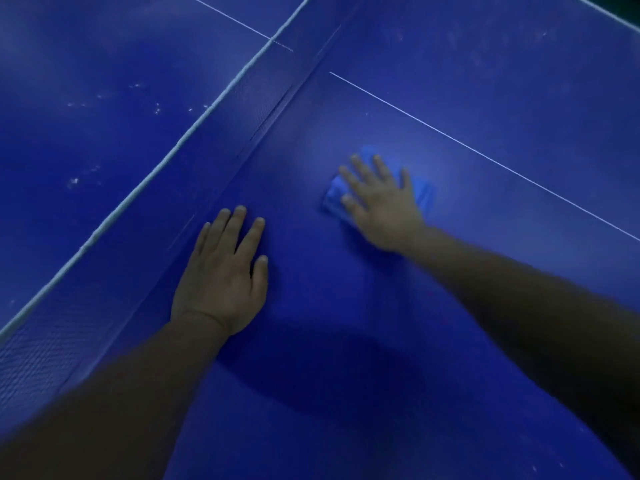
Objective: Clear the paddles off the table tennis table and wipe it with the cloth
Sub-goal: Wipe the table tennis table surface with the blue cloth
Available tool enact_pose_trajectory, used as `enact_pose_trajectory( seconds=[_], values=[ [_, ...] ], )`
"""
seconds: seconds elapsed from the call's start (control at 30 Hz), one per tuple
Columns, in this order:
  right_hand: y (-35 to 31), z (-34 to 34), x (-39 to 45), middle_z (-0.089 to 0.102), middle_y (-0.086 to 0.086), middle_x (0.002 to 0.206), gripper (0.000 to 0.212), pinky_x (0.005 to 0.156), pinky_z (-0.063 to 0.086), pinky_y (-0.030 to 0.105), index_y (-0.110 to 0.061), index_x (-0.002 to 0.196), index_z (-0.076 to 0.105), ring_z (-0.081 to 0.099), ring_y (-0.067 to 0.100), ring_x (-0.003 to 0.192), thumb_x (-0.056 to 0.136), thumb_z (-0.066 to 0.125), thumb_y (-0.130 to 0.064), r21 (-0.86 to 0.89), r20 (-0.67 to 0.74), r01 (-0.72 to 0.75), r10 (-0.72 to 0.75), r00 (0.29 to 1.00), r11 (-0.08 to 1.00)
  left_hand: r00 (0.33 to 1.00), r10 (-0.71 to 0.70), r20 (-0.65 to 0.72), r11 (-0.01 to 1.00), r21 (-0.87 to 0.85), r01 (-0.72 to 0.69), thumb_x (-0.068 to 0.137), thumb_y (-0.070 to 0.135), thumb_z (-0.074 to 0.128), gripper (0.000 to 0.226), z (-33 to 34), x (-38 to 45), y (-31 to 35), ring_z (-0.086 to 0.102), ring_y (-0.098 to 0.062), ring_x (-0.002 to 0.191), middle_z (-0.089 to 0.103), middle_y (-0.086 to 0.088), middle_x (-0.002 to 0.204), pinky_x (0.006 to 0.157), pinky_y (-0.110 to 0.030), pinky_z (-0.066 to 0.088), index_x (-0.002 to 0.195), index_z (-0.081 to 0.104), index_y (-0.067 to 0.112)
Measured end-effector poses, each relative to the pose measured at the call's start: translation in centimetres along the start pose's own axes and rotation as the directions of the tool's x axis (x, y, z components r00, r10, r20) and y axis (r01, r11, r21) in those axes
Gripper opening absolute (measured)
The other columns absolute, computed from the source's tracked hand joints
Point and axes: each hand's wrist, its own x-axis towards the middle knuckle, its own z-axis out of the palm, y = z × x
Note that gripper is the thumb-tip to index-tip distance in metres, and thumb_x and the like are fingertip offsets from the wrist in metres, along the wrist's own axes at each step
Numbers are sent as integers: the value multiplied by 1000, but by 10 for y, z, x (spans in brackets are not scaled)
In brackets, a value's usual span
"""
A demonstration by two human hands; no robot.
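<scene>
Blue table tennis table (485, 98) fills view, white centre line (485, 157) running across near half. Net (214, 109) crosses diagonally, white tape on top. Left hand (221, 271) flat on table beside net, fingers straight, holding nothing. Right hand (381, 199), slightly blurred, fingers spread, seemingly pressing blue cloth (426, 195) onto table.

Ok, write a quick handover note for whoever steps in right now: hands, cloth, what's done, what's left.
Left hand: flat on the table beside the net, fingers straight, holding nothing.
Right hand: pressing the blue cloth flat on the near half, just short of the white centre line.
Done: no paddles in view.
Left: white specks show beyond the net; wipe there too.
</scene>
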Motion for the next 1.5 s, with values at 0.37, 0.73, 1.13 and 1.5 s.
enact_pose_trajectory(
  seconds=[0.37, 0.73, 1.13, 1.5],
  values=[
    [-88, -3, 73, 21, -6, 166, 57, 117, 1, 65, -35, 156, 29, 12, 26, 154, 103, 26, -55, 48, -60, 391, -388, 920, 919, 1000, 15, 15, 1000, -15, -15, 102, 41, 22, 59, -3, 0, 1, -3, -21, 155, 6, -6, 168, 122, -43, 3, 157, 17, 20],
    [-76, -7, 102, 20, -4, 166, 60, 117, 2, 65, -31, 157, 28, 11, 28, 154, 103, 24, -55, 57, -42, 374, -372, 927, 926, 994, 11, 110, 998, 64, -18, 102, 42, 22, 57, -7, 3, 3, 6, -25, 155, 18, -8, 166, 120, -47, 8, 155, 30, 23],
    [-57, -20, 152, 12, -4, 168, 61, 118, 6, 65, -27, 160, 20, 6, 27, 155, 104, 21, -53, 13, -36, 175, -174, 984, 985, 994, 30, 109, 996, 80, -39, 101, 41, 27, 57, -6, 3, 1, 13, -28, 154, 22, -10, 165, 118, -50, 14, 154, 35, 20],
    [-11, -37, 211, 9, -7, 168, 58, 119, 1, 63, -28, 160, 18, 1, 25, 155, 106, 20, -50, 90, 4, -15, 14, 1000, 996, 994, 35, 100, 995, 93, -44, 101, 41, 28, 57, -4, 3, 1, 13, -28, 154, 23, -10, 164, 117, -50, 14, 153, 36, 20]
  ],
)
